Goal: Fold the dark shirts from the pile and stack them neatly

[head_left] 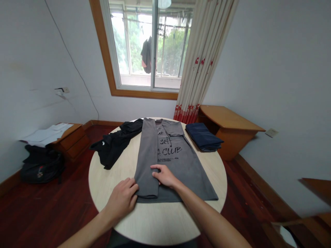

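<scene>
1. A grey T-shirt [170,162] lies lengthwise on the round light table [155,220], collar toward the window, with black lettering showing on its front.
2. Its left side is folded over toward the middle, forming a long flap that runs from collar to hem.
3. The left hand [122,199] rests at the lower left corner of the shirt, fingers loosely curled and close together, their tips touching the folded edge near the hem. It pinches nothing that can be seen; whether any cloth is caught under the fingertips cannot be told.
4. The right hand [164,175] lies palm down on the shirt at the inner edge of the flap, fingers stretched out flat and slightly spread, pressing the cloth against the table rather than gripping it.
5. The two hands are near each other, with the folded flap between them.
6. A black garment [116,143] lies crumpled at the table's left edge, just beside the shirt.
7. A folded dark blue garment [203,137] sits at the right edge.
</scene>
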A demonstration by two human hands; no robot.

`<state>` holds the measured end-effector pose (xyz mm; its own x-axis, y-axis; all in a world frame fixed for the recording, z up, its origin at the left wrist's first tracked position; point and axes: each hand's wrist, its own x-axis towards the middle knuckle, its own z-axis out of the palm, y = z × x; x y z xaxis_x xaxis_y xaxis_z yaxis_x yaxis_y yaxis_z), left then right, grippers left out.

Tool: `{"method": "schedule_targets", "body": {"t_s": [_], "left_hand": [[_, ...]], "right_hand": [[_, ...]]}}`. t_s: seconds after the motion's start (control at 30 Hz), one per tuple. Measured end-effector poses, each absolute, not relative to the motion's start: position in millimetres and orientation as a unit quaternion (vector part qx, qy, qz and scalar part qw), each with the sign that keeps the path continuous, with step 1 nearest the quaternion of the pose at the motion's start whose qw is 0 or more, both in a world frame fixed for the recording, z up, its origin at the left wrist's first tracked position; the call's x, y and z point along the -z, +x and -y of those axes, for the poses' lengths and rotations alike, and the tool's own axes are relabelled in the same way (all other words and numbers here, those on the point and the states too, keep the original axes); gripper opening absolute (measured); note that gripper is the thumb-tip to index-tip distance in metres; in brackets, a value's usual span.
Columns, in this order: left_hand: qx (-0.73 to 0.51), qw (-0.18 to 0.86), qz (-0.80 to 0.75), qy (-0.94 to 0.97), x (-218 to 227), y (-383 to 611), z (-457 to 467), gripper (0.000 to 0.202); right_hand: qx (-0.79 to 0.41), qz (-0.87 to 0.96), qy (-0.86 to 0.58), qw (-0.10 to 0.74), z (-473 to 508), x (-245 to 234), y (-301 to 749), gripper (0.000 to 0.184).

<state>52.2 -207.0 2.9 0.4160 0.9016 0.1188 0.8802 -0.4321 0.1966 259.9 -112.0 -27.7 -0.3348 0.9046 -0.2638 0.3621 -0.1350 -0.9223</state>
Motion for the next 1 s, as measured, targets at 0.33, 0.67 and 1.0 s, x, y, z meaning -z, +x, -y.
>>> {"method": "schedule_targets", "body": {"t_s": [0.33,0.67,1.0], "left_hand": [[-0.005,0.219,-0.525,0.822,-22.9,41.8,189.4,0.014],[-0.099,0.133,-0.674,0.72,-33.5,57.0,-63.4,0.045],[-0.111,0.069,-0.735,0.665,-21.3,72.7,-233.7,0.043]], "right_hand": [[-0.508,0.675,-0.512,0.159,117.8,21.0,261.6,0.04],[-0.463,0.71,-0.487,0.212,67.0,18.5,269.9,0.029],[-0.364,0.75,-0.507,0.216,67.9,33.5,264.8,0.024]]}}
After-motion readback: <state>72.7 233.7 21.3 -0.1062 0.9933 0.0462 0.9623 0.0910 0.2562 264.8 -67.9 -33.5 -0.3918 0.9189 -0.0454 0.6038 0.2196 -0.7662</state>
